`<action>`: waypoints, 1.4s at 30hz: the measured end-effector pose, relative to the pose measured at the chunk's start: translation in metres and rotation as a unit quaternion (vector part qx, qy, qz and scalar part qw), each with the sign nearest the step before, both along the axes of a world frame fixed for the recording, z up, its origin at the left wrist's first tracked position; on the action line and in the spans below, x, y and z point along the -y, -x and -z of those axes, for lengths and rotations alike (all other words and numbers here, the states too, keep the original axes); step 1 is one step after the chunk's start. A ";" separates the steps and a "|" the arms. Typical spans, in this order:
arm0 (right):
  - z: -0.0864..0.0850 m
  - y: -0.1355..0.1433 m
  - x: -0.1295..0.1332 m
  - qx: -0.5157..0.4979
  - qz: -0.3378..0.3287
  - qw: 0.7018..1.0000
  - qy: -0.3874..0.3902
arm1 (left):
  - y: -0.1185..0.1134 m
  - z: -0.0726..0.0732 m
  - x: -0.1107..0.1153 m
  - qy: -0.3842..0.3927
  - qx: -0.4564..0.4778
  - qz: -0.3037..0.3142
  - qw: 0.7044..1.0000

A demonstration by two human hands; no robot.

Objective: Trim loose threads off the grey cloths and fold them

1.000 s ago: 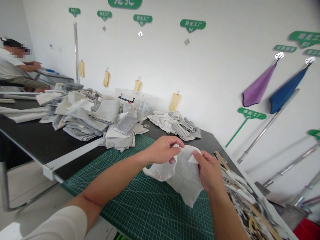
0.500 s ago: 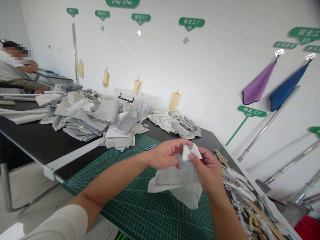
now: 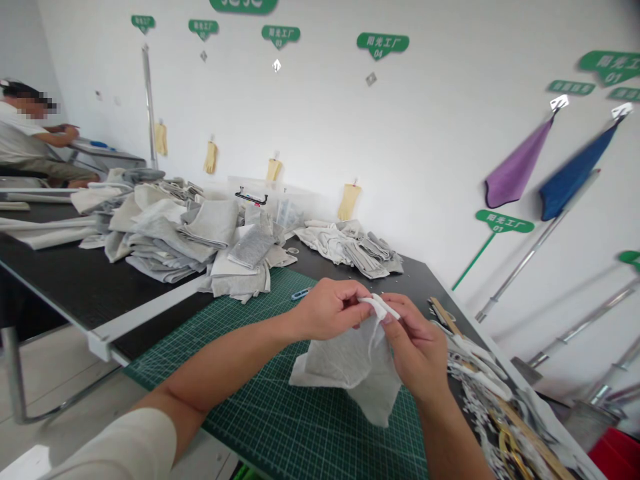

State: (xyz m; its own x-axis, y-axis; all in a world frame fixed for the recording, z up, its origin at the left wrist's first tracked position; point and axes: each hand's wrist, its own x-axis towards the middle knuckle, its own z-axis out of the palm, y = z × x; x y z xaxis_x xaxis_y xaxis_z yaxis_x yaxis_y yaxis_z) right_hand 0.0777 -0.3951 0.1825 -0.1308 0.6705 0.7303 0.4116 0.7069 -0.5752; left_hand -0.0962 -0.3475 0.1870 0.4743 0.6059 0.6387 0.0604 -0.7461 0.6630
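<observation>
A light grey cloth (image 3: pixel 345 360) hangs from both hands above the green cutting mat (image 3: pixel 200 360). My left hand (image 3: pixel 333 308) pinches its top edge between thumb and fingers. Close beside it on the right, my right hand (image 3: pixel 417 337) grips the same edge, thumb in front. The cloth's white upper edge is folded between the fingertips, and its lower part droops loosely. Behind my left hand, a small blue tool (image 3: pixel 301 293) lies on the mat.
A large heap of grey cloths (image 3: pixel 165 230) covers the table's left side, with a smaller pile (image 3: pixel 345 247) at the back. Strips, scraps and yellow-handled scissors (image 3: pixel 507 440) lie along the right edge. A person (image 3: pixel 30 137) sits at another table, far left.
My left fingers have closed onto the cloth's top edge. The edge has changed from a bunched fold to a narrower one, and the hanging part has swung slightly left and down.
</observation>
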 end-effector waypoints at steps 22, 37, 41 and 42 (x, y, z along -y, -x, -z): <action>-0.003 0.007 0.007 0.144 0.093 0.983 -0.057 | -0.003 0.007 0.007 -0.194 -0.159 -0.222 0.942; -0.002 0.003 0.005 0.090 0.116 0.987 -0.059 | -0.001 0.004 -0.005 -0.025 -0.006 -0.014 1.000; -0.002 0.001 0.005 0.090 0.113 0.988 -0.058 | 0.000 0.003 -0.002 -0.101 -0.006 -0.051 0.994; -0.002 0.001 0.005 0.097 0.118 0.986 -0.060 | 0.000 0.003 -0.001 -0.121 -0.013 -0.060 0.991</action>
